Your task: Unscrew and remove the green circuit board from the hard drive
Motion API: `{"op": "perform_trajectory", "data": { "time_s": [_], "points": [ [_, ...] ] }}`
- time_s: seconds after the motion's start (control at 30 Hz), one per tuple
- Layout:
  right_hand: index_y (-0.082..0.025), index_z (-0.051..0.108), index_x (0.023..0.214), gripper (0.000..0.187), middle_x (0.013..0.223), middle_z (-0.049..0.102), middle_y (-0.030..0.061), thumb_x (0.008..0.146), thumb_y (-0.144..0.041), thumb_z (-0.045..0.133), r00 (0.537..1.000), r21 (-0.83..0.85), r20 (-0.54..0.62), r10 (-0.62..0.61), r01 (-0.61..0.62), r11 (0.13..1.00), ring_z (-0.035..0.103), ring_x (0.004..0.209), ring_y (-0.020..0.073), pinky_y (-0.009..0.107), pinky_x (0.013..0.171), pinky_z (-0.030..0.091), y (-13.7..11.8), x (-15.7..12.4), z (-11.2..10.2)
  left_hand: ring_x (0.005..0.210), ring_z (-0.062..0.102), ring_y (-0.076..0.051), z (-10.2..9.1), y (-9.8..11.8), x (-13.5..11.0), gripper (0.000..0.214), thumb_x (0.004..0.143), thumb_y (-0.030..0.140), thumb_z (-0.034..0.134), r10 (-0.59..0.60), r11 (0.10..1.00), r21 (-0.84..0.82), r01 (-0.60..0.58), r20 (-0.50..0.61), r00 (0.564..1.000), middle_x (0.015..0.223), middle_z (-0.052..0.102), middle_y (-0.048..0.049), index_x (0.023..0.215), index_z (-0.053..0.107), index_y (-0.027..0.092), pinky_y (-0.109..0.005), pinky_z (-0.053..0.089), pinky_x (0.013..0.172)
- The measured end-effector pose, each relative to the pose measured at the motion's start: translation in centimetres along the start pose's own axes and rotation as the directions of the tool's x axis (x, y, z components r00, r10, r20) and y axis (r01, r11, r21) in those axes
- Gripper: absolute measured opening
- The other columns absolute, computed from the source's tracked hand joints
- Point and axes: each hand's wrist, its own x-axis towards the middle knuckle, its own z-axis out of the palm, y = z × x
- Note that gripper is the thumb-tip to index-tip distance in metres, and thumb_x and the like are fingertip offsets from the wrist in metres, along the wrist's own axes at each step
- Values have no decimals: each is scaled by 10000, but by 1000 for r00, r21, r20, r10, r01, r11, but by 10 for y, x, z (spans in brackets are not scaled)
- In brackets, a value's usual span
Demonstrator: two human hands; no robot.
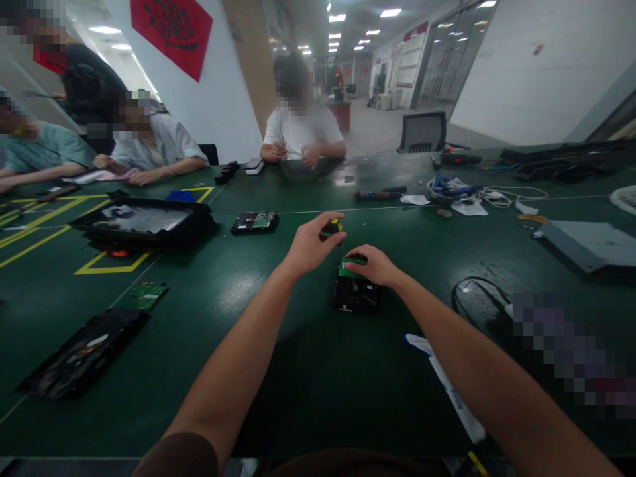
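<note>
A black hard drive (356, 295) lies on the dark green table in front of me, with a green circuit board (350, 267) at its far end. My left hand (314, 244) is closed around the yellow and black handle of a screwdriver (336, 226), which is held upright. Its thin shaft points down at the far edge of the board; whether the tip sits in a screw is too small to tell. My right hand (373, 265) rests on the drive's far right side, thumb and fingers gripping it around the board.
Left of me are another hard drive (254, 222), a black tray (144, 222), a loose green board (149, 293) and a black drive casing (82, 354). At right lie a grey metal box (591, 245), cables (454, 189) and a white-blue strip (454, 391). People sit across the table.
</note>
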Motion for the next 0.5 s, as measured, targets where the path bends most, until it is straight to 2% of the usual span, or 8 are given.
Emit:
{"op": "perform_trajectory", "data": {
  "time_s": [0.3, 0.4, 0.5],
  "points": [
    [-263, 763, 1132, 301, 1150, 746, 70, 901, -454, 743, 1000, -9, -7, -3, 3, 1000, 671, 1067, 252, 402, 938, 515, 1, 0, 0, 944, 706, -188, 3, -9, 0, 333, 897, 253, 740, -58, 992, -113, 56, -16, 998, 1086, 730, -42, 1224, 680, 262, -299, 596, 773],
    [-256, 758, 1142, 318, 1146, 745, 69, 907, -469, 734, 1000, -13, -4, -6, 5, 1000, 674, 1059, 251, 397, 929, 520, 0, 0, 0, 932, 702, -186, 3, -7, -1, 331, 896, 253, 743, -65, 993, -103, 63, -25, 998, 1072, 726, -44, 1220, 680, 258, -297, 597, 767],
    [-256, 758, 1142, 321, 1142, 743, 68, 907, -473, 733, 1000, -13, -5, 4, -4, 1000, 675, 1055, 250, 392, 921, 524, 1, 0, 0, 985, 679, -191, 2, -3, -1, 356, 901, 213, 724, -32, 998, -48, 30, -45, 998, 1149, 690, -61, 1251, 687, 267, -291, 601, 769]
  ]
}}
